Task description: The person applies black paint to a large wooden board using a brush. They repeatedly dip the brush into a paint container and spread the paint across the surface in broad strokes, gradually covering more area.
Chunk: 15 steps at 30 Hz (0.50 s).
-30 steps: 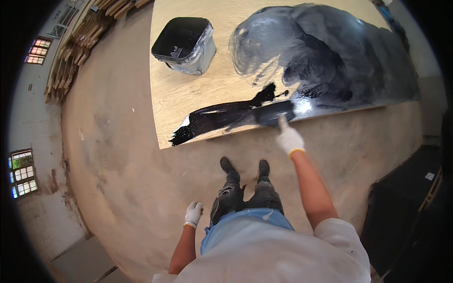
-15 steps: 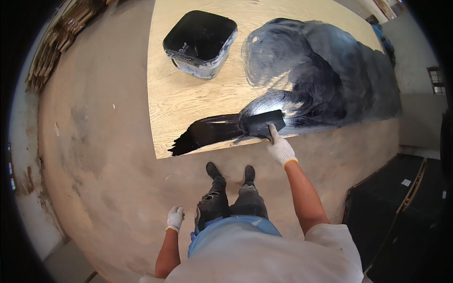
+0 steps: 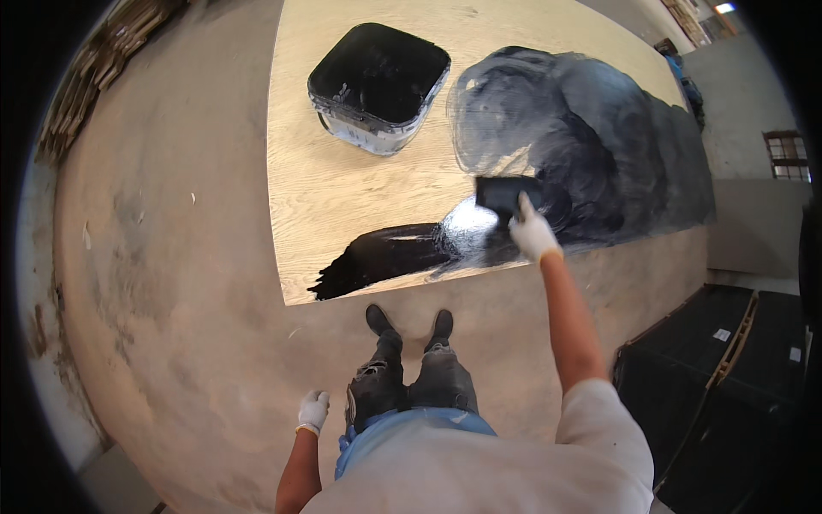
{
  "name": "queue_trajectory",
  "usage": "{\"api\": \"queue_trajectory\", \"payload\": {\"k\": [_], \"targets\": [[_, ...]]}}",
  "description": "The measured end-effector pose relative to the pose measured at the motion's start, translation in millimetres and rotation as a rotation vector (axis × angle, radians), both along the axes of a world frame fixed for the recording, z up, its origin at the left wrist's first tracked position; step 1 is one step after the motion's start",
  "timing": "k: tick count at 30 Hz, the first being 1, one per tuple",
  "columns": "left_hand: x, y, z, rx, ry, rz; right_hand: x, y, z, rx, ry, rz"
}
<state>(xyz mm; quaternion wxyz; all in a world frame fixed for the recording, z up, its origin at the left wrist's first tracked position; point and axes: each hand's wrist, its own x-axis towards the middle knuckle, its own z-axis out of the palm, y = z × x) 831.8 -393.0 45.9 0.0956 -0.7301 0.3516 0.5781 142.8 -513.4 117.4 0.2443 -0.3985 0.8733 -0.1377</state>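
A pale wood-grain board lies ahead of me, its right part smeared with dark grey and black coating. In its white glove, my right hand is closed round a wide, flat black brush, index finger stretched along its back. The brush rests on the wet coating near the board's middle; its bristles are hard to make out. A thick black streak runs along the near edge to the left. Further back on the board stands a square tub, black inside or on top. Gloved too, my left hand hangs by my side, fingers curled, holding nothing.
Black-wrapped stacks stand on the floor at my right. Stacked boards or flattened cartons lean at the far left. A grey panel is beyond the board's right end. My shoes are close to its near edge.
My right hand has moved the brush away from me and slightly right, off the near edge strip. My left hand still hangs down. The whole view has shifted slightly.
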Motion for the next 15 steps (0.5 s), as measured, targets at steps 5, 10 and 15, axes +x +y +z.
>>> {"api": "queue_trajectory", "payload": {"k": [5,10,15], "targets": [[-10.5,-16.0,1.6,-0.115,0.104,0.197,-74.8,-17.4,44.6,0.196,-0.142,-0.301],[-5.0,7.2,6.0,-0.098,0.02,0.232,37.8,19.7,52.3,0.314,-0.253,-0.147],[-26.6,6.0,1.1,-0.083,0.011,0.081,-43.7,-64.2,53.4,0.189,-0.36,-0.248]]}}
